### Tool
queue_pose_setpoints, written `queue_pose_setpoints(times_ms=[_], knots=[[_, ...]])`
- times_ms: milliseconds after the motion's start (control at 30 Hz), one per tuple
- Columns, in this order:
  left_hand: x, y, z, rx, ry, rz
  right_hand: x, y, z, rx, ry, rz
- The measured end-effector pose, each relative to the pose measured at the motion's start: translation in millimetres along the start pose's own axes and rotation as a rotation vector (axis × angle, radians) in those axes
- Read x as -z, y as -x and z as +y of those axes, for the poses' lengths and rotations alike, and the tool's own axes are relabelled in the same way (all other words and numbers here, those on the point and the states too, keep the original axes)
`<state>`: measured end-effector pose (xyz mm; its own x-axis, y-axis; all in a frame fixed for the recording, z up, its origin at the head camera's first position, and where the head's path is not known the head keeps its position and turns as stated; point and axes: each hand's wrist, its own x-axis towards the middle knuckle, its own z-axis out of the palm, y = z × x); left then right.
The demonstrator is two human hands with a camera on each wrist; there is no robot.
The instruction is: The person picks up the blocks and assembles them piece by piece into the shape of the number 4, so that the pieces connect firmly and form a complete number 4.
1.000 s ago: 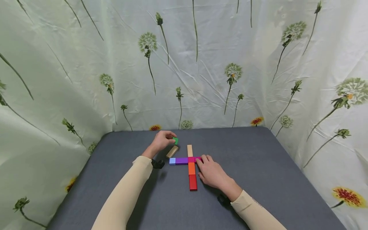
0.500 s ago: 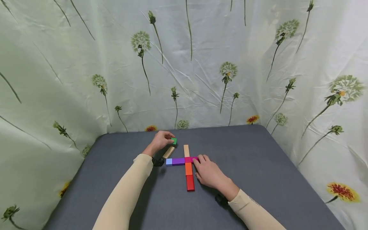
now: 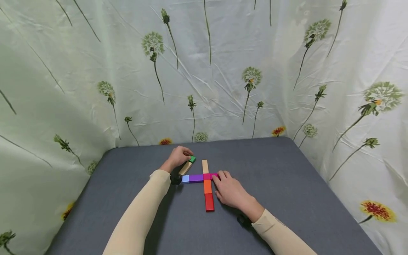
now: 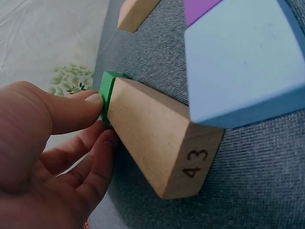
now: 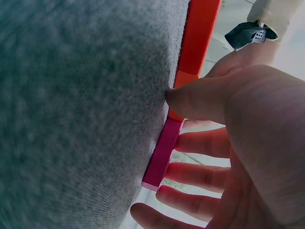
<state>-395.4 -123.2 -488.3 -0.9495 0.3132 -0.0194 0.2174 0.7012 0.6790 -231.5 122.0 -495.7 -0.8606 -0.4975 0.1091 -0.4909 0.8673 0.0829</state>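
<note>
My left hand (image 3: 177,158) pinches a small green block (image 4: 107,90) between thumb and fingers, right at the far end of a tan wooden block (image 4: 147,126) marked 43. That wooden block lies slanted, its near end meeting a light blue block (image 3: 186,179). From there a purple block (image 3: 196,178) runs to a pink square (image 3: 207,176), where a cross of blocks meets. Fingertips of my right hand (image 3: 232,191) rest on the magenta block (image 5: 163,155), the cross's right arm; these fingers are extended, the thumb near the orange block (image 3: 208,186).
A red block (image 3: 209,202) continues the cross toward me, and another tan block (image 3: 205,166) forms its far arm. All lie on a dark grey tabletop (image 3: 287,198). A curtain with dandelion prints (image 3: 223,88) hangs behind the table and along its sides.
My left hand has brought the green block slightly toward me and turned it, so it now lines up with the slanted wooden block's end. The right hand keeps its place on the magenta block.
</note>
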Motion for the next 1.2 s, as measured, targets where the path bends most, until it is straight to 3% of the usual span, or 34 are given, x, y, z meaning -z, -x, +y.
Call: queue_pose_setpoints(times_ms=[567,867,1200], knots=[[-1.0,8.6,2.7,0.004,0.009,0.010,-1,1,-1,-0.002,0.007,0.015],[-0.2,8.3,-6.0,0.002,0.031,0.023,0,0,-3,-0.002,0.000,0.011],[3.3,19.2,-6.9,0.016,0.052,0.036,2,2,-1,0.009,0.010,0.029]])
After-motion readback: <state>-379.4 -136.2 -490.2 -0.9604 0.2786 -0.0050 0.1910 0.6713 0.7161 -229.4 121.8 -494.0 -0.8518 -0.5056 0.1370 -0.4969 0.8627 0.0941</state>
